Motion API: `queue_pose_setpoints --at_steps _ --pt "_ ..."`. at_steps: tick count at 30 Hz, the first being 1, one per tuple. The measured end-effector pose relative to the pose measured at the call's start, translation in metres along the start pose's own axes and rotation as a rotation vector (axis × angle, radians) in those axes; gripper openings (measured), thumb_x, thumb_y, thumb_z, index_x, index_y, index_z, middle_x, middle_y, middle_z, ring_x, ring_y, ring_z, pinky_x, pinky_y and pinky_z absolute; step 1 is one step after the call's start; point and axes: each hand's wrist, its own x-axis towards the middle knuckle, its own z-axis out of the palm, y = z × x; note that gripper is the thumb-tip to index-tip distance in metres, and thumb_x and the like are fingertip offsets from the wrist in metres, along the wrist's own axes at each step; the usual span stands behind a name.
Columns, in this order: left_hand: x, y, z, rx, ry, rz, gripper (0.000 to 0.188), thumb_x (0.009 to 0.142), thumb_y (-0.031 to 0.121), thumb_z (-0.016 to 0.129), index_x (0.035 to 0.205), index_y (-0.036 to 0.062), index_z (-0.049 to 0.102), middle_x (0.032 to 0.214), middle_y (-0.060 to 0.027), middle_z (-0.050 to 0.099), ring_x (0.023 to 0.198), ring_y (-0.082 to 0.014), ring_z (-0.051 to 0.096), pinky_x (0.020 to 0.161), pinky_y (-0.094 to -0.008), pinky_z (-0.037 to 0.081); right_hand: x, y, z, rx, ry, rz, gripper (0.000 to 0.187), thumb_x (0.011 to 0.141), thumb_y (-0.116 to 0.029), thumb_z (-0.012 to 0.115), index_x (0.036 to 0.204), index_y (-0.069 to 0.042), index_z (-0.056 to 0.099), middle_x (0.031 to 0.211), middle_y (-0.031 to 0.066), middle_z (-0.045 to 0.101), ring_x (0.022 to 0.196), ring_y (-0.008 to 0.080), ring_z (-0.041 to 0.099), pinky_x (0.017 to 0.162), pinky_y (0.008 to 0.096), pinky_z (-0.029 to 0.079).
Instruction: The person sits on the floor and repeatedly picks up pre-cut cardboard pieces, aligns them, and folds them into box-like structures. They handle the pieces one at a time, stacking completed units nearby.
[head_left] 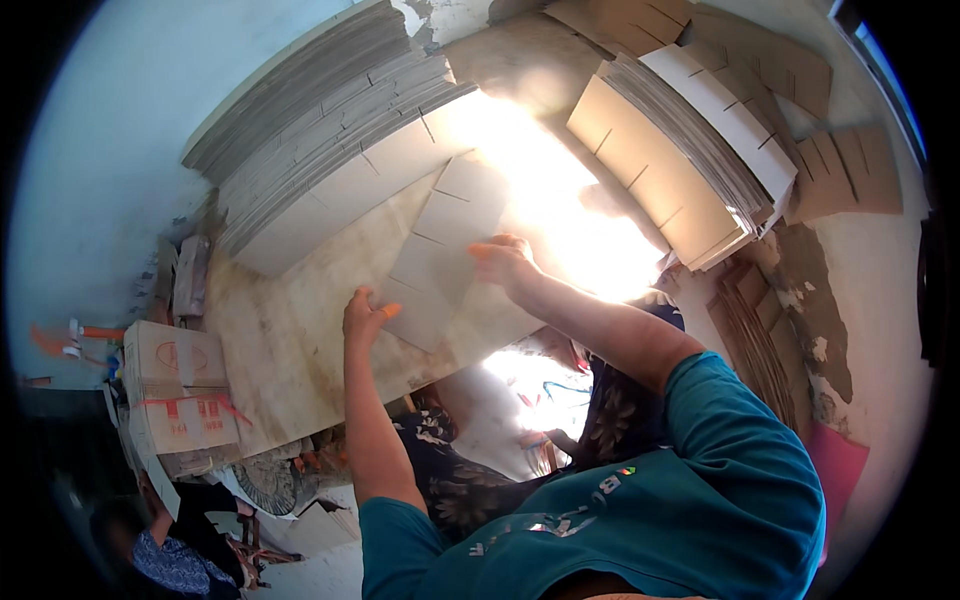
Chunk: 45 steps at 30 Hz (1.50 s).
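A slotted grey-brown cardboard sheet [437,245] lies slantwise on the worktable [290,340], with short slits cut in from its left edge. Beside its lower left edge is my left hand [362,318]; the fingers are apart, and the thumb, in an orange cover, reaches to the sheet. At the sheet's right edge my right hand [508,265] is open and somewhat blurred, an orange-covered digit pointing in over the cardboard. Neither hand visibly lifts it. Whether more sheets lie under this one, I cannot tell.
A long stack of slotted cardboard [340,140] lines the table's far left. Another stack [655,165] stands at the far right. Strong sunlight washes out the surface between. A printed carton [180,385] is at left, a seated person [185,550] at lower left.
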Motion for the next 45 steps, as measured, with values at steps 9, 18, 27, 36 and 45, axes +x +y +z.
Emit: queue_pose_setpoints --at_steps 9,18,27,36,45 --pt "-0.005 -0.004 0.017 -0.177 0.048 0.087 0.075 0.063 0.023 0.08 0.124 -0.0047 0.045 0.121 -0.0212 0.051 0.101 -0.0279 0.057 0.083 -0.0344 0.048 0.003 0.015 0.001 0.046 -0.046 -0.016 0.01 0.085 -0.009 0.059 0.087 -0.002 0.052 0.075 0.0056 0.051 0.059 0.0132 0.05 0.049 0.0257 0.043" --pt "-0.013 0.027 0.003 -0.157 -0.095 0.037 0.073 0.062 0.025 0.078 0.122 -0.0028 0.046 0.127 -0.0207 0.047 0.112 -0.034 0.05 0.092 -0.0392 0.042 -0.021 -0.005 0.008 -0.24 -0.049 -0.01 0.058 0.077 -0.021 0.068 0.123 0.003 0.043 0.103 0.0142 0.057 0.092 0.0241 0.057 0.07 0.0365 0.049" --pt "-0.002 0.006 0.036 0.036 0.066 0.277 0.066 0.056 0.023 0.073 0.113 0.001 0.049 0.103 -0.022 0.058 0.096 -0.037 0.054 0.084 -0.0428 0.044 -0.03 -0.013 0.019 -0.313 0.002 -0.109 0.07 0.079 -0.022 0.064 0.135 0.002 0.03 0.122 0.0182 0.05 0.118 0.0292 0.045 0.092 0.0445 0.041" --pt "-0.01 0.039 0.031 -0.131 -0.007 0.0 0.054 0.052 0.023 0.079 0.095 0.0029 0.054 0.084 -0.0137 0.061 0.077 -0.0287 0.06 0.069 -0.0391 0.047 -0.02 -0.012 0.008 -0.193 -0.015 -0.106 0.069 0.079 -0.02 0.063 0.136 0.001 0.028 0.121 0.0171 0.05 0.107 0.0276 0.052 0.085 0.0414 0.046" --pt "-0.011 0.041 0.019 -0.334 -0.135 -0.038 0.029 0.062 0.013 0.078 0.079 0.0012 0.059 0.075 -0.0063 0.061 0.062 -0.0144 0.055 0.058 -0.0296 0.046 -0.014 0.0 0.005 -0.235 0.023 -0.169 0.069 0.078 -0.019 0.062 0.135 0.003 0.029 0.121 0.0202 0.05 0.107 0.0294 0.053 0.087 0.0413 0.045"
